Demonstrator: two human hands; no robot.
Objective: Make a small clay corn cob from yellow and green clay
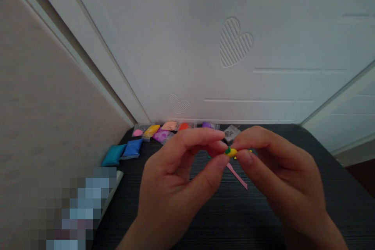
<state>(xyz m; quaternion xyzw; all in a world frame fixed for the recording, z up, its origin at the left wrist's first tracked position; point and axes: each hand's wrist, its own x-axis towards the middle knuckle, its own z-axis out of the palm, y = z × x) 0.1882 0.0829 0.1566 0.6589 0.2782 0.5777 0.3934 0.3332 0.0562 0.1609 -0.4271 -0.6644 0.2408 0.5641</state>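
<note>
Between the fingertips of both hands is a small yellow clay piece (232,152) with a dab of green clay (227,150) on its left end. My left hand (178,175) pinches it at the green end with thumb and fingers. From the other side, my right hand (278,168) grips the yellow end between thumb and index finger. Below the hands, a pink plastic modelling tool (238,176) lies slantwise on the dark table (234,215), its upper end hidden by the fingers. Tiny yellow crumbs (235,158) lie behind the held piece.
Several small bags of coloured clay line the table's back edge, among them an orange-yellow bag (151,131) and a grey bag (232,133). At the left lie a blue bag (133,148) and a teal bag (113,155). A white panel with hearts (234,43) rises behind.
</note>
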